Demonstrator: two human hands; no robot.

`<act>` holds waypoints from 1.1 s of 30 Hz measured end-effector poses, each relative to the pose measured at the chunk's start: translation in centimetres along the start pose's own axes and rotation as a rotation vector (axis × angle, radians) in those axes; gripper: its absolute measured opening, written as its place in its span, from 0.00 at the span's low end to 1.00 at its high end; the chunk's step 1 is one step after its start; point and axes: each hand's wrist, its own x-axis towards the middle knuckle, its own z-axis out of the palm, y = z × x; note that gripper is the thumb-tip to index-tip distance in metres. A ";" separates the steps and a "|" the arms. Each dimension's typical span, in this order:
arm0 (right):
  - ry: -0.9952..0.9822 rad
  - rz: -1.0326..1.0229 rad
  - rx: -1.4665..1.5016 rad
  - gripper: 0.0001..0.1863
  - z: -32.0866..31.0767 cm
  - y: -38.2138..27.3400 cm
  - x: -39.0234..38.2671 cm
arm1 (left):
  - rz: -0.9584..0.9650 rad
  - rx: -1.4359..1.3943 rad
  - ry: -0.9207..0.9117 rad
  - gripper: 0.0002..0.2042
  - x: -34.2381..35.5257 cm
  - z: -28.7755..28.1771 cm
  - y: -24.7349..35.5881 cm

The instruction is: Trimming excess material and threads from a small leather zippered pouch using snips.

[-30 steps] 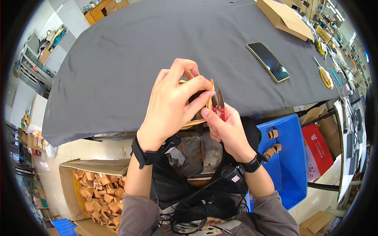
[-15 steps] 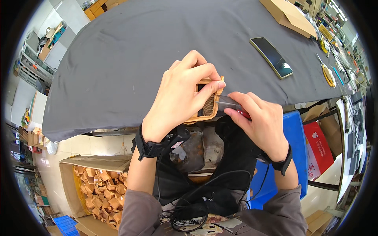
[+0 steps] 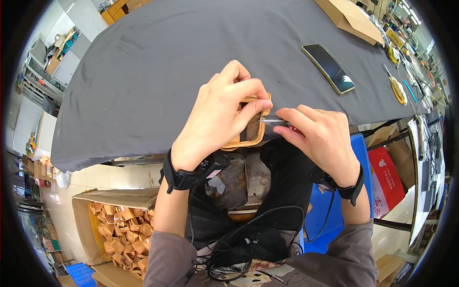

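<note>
At the table's front edge, my left hand (image 3: 215, 112) is closed on a small tan pouch (image 3: 258, 138), thumb and fingertips pinching its upper right corner. The pouch has a dark mesh panel, a black strip and what looks like zipper teeth along its lower rim. My left hand covers much of it. My right hand (image 3: 318, 134) is closed around a small red-handled metal tool (image 3: 273, 120) with narrow, pointed metal ends. Those ends touch or nearly touch the pouch's right rim. Fingers hide most of the handle, so its exact kind cannot be told.
A dark grey cloth (image 3: 143, 81) covers the table. Beyond my right hand lie a phone (image 3: 328, 69), yellow-handled scissors (image 3: 398, 91) and a cardboard box (image 3: 351, 21). Below the table are a carton (image 3: 114, 194) of similar tan pieces and a blue bin (image 3: 361, 158). Cables (image 3: 229, 258) rest on my lap.
My right hand has turned and shifted slightly up and right. The metal tool now shows a narrower side against the pouch's rim. My left hand stays almost still on the pouch.
</note>
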 end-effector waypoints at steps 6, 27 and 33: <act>0.013 0.010 0.030 0.10 0.0 0.1 0.2 | 0.006 0.008 0.013 0.05 0.0 0.0 0.1; -0.051 0.272 0.308 0.13 -0.5 0.2 -0.7 | -0.015 -0.023 0.056 0.06 -0.8 -0.8 -0.3; -0.071 0.423 0.862 0.13 2.7 -0.5 -0.1 | 0.039 -0.069 0.199 0.04 -2.4 -1.9 -2.1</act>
